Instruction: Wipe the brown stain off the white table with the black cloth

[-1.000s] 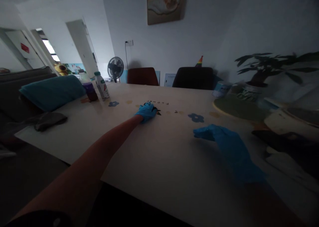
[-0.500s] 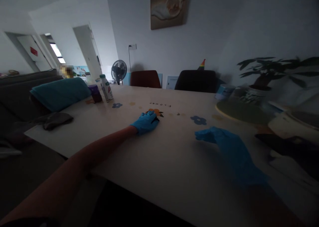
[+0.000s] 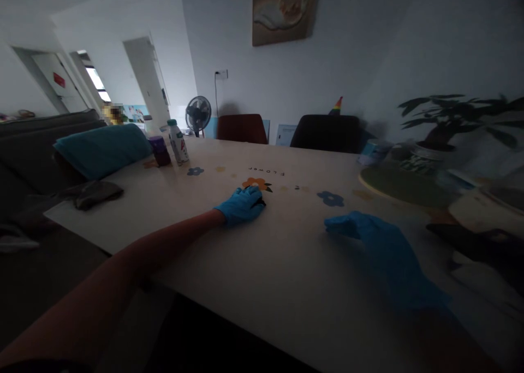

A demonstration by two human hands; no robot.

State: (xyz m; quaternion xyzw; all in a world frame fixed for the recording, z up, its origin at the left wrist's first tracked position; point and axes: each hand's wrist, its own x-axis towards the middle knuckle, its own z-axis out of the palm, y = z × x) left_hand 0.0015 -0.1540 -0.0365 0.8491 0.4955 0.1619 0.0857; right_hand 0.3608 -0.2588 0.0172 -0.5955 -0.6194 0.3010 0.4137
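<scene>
My left hand (image 3: 242, 205), in a blue glove, lies palm down on the pale tablecloth (image 3: 262, 258), fingers slightly curved and together, with nothing I can make out under them. Its fingertips stop just short of an orange flower print (image 3: 254, 183) below the word "FLOWER". My right hand (image 3: 368, 236), also gloved in blue, rests flat on the cloth to the right, fingers stretched toward the left and holding nothing. A blue flower print (image 3: 329, 198) lies just beyond it.
A white bottle (image 3: 178, 142) and a dark purple cup (image 3: 159, 151) stand at the far left corner. A potted plant (image 3: 434, 138), a green round plate (image 3: 405, 184) and dim dishes crowd the right side. Two chairs (image 3: 323, 134) stand behind the table; a dark cloth (image 3: 96, 193) lies at the left edge.
My left hand has slid back toward me across the cloth, uncovering the orange flower print. My right hand has hardly moved.
</scene>
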